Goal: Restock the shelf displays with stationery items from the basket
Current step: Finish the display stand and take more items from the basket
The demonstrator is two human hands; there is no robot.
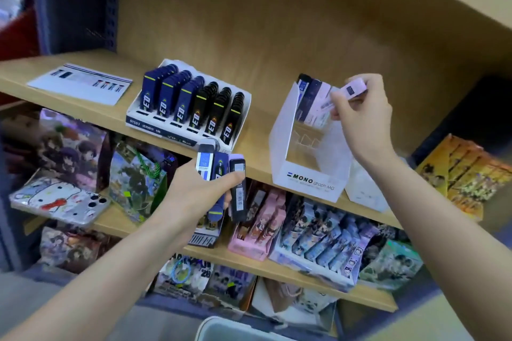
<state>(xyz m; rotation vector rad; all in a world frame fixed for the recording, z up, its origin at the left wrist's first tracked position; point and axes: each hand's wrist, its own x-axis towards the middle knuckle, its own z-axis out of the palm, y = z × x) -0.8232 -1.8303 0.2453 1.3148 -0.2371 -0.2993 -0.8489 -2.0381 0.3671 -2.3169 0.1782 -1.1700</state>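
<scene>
Right hand [365, 119] pinches a lilac lead case [356, 88] over the MONO display box [310, 178], at two o'clock from the left hand [194, 191], which grips spare cases [221, 171]. Restocking is mid-way, I'd say; next it needs slotting upright beside the stocked cases [313, 99].

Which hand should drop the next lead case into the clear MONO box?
Right. The right hand pinches a lilac case over the clear box; the left hand sits lower, gripping spare cases.
</scene>
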